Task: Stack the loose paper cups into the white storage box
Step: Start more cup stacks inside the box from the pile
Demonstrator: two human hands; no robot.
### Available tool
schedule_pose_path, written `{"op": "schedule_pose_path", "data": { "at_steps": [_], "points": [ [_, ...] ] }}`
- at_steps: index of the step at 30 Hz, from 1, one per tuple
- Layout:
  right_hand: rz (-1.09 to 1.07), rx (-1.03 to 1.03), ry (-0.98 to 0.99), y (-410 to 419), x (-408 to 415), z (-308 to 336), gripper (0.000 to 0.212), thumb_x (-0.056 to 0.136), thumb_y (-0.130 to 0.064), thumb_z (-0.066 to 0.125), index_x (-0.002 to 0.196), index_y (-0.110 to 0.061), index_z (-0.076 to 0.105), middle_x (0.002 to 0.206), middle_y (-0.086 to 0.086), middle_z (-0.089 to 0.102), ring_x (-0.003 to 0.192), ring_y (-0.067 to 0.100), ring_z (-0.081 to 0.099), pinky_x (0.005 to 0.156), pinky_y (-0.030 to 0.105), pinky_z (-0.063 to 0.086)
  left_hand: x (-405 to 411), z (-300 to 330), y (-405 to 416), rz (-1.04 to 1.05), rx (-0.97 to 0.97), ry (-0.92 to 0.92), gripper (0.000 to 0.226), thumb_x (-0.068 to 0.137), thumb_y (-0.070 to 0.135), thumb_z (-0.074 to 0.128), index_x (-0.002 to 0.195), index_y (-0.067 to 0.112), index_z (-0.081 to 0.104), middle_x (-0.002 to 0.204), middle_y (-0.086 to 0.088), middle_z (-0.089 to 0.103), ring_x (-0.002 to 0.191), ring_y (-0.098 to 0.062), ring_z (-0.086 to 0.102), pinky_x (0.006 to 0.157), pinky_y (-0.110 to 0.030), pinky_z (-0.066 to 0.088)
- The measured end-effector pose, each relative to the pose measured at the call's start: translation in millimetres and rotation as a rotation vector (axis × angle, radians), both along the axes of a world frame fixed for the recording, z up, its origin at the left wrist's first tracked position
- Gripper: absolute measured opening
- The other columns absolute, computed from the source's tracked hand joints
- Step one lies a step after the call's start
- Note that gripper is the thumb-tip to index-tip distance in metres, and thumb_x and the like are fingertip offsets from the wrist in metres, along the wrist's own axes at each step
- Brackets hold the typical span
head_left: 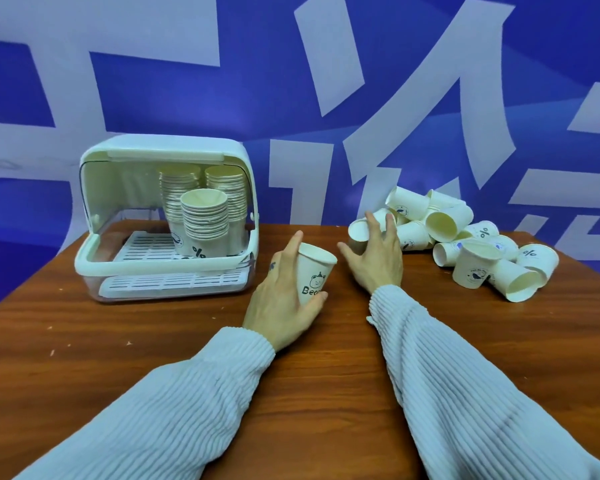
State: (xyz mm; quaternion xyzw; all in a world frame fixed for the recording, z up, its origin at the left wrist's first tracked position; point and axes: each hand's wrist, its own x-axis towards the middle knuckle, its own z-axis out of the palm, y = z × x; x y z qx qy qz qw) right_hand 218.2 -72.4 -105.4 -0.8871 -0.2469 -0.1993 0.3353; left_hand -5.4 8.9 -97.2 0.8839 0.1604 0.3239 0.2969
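On the brown wood-grain bench (153,358) the person's left hand (281,299) holds a single white paper cup with a bear drawing (314,275), upright and a little tilted, its fingers (291,245) clamped round the cup's side and the thumb pressed near its base. This cup sits between the two hands, just right of the white plastic storage box with a raised lid (163,220).

The right hand (374,258) reaches out over the bench toward the heap of loose white paper cups (465,237) at the right, its fingers (373,225) spread apart and holding nothing; the fingertips lie at the nearest tipped cup (357,232), though I cannot tell whether they touch it. Most cups in the heap lie on their sides, a few stand upright.

Inside the box, on its slotted white tray (146,242), stand three stacks of nested cups (205,220), all at the right half, two tall ones behind and a shorter one in front. Both arms wear pale ribbed sleeves (465,393). A blue wall with large white shapes (291,81) rises behind.
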Motion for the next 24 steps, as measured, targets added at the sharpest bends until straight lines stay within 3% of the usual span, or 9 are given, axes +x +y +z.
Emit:
{"op": "schedule_pose_path", "data": {
  "at_steps": [2, 5, 9, 12, 16, 18, 20, 22, 24],
  "points": [
    [0.060, 0.006, 0.032, 2, 4, -2, 0.082, 0.089, -0.055, 0.070, 0.156, -0.035, 0.027, 0.165, 0.009, 0.030, 0.149, 0.031, 0.034, 0.116, 0.050, 0.040, 0, 0, 1, 0.001, 0.007, -0.005, 0.103, 0.086, 0.041, 0.076, 0.158, 0.041, 0.001, 0.151, -0.001, 0.040, 0.127, -0.027, 0.055, 0.090, -0.027, 0.038],
    [0.100, 0.086, 0.047, 1, 4, -1, 0.069, 0.091, -0.041, 0.072, 0.147, -0.035, 0.032, 0.142, 0.008, 0.054, 0.130, 0.032, 0.055, 0.099, 0.048, 0.052, 1, 0, 3, -0.006, 0.013, -0.012, 0.103, 0.086, 0.040, 0.076, 0.158, 0.041, 0.001, 0.151, -0.001, 0.040, 0.127, -0.028, 0.055, 0.094, -0.033, 0.043],
    [0.071, 0.173, 0.193, -5, -6, 4, 0.070, 0.083, -0.048, 0.075, 0.137, -0.029, 0.035, 0.138, 0.006, 0.058, 0.118, 0.035, 0.061, 0.095, 0.045, 0.050, 1, 0, 3, -0.004, -0.003, -0.017, 0.103, 0.085, 0.040, 0.076, 0.157, 0.041, 0.002, 0.153, -0.001, 0.040, 0.130, -0.029, 0.053, 0.098, -0.039, 0.045],
    [0.042, 0.194, 0.141, -10, -20, 6, 0.071, 0.079, -0.054, 0.076, 0.133, -0.024, 0.043, 0.134, 0.004, 0.059, 0.123, 0.027, 0.057, 0.098, 0.042, 0.049, -1, 1, 1, -0.006, 0.000, -0.025, 0.103, 0.085, 0.040, 0.076, 0.157, 0.041, 0.003, 0.152, -0.002, 0.040, 0.131, -0.031, 0.052, 0.101, -0.041, 0.045],
    [0.327, 0.683, 0.413, -12, -45, 13, 0.057, 0.082, -0.047, 0.077, 0.129, -0.039, 0.046, 0.132, 0.002, 0.062, 0.115, 0.020, 0.065, 0.100, 0.043, 0.055, -3, 1, 0, -0.013, -0.048, -0.064, 0.105, 0.084, 0.036, 0.078, 0.159, 0.039, 0.005, 0.157, -0.002, 0.037, 0.136, -0.026, 0.050, 0.103, -0.035, 0.041],
    [0.492, 0.903, 0.574, -10, -58, 15, 0.049, 0.081, -0.033, 0.082, 0.119, -0.026, 0.052, 0.123, 0.008, 0.065, 0.108, 0.020, 0.068, 0.099, 0.047, 0.056, -3, 2, 0, -0.038, -0.107, -0.120, 0.105, 0.084, 0.033, 0.079, 0.159, 0.036, 0.005, 0.156, 0.004, 0.037, 0.137, -0.020, 0.047, 0.104, -0.028, 0.037],
    [0.607, 0.928, 0.739, -7, -74, 15, 0.053, 0.075, -0.032, 0.084, 0.112, -0.017, 0.050, 0.109, 0.013, 0.063, 0.092, 0.018, 0.067, 0.083, 0.037, 0.057, -4, 3, 0, -0.048, -0.173, -0.181, 0.106, 0.083, 0.031, 0.079, 0.160, 0.033, 0.006, 0.149, 0.012, 0.037, 0.137, -0.016, 0.046, 0.108, -0.031, 0.038],
    [0.711, 0.826, 0.844, -7, -87, 15, 0.060, 0.080, -0.028, 0.080, 0.129, -0.020, 0.047, 0.103, 0.011, 0.064, 0.089, 0.016, 0.067, 0.073, 0.027, 0.056, -6, 5, 0, -0.039, -0.198, -0.238, 0.107, 0.080, 0.036, 0.076, 0.159, 0.033, 0.005, 0.148, 0.011, 0.038, 0.135, -0.017, 0.049, 0.111, -0.039, 0.043],
    [0.805, 0.737, 0.881, -11, -89, 17, 0.071, 0.090, -0.019, 0.075, 0.149, -0.035, 0.038, 0.106, 0.007, 0.068, 0.100, 0.020, 0.070, 0.085, 0.035, 0.058, -8, 8, 3, -0.033, -0.204, -0.267, 0.107, 0.078, 0.039, 0.073, 0.158, 0.036, 0.003, 0.146, 0.008, 0.043, 0.127, -0.019, 0.055, 0.107, -0.044, 0.047]
  ]
}}
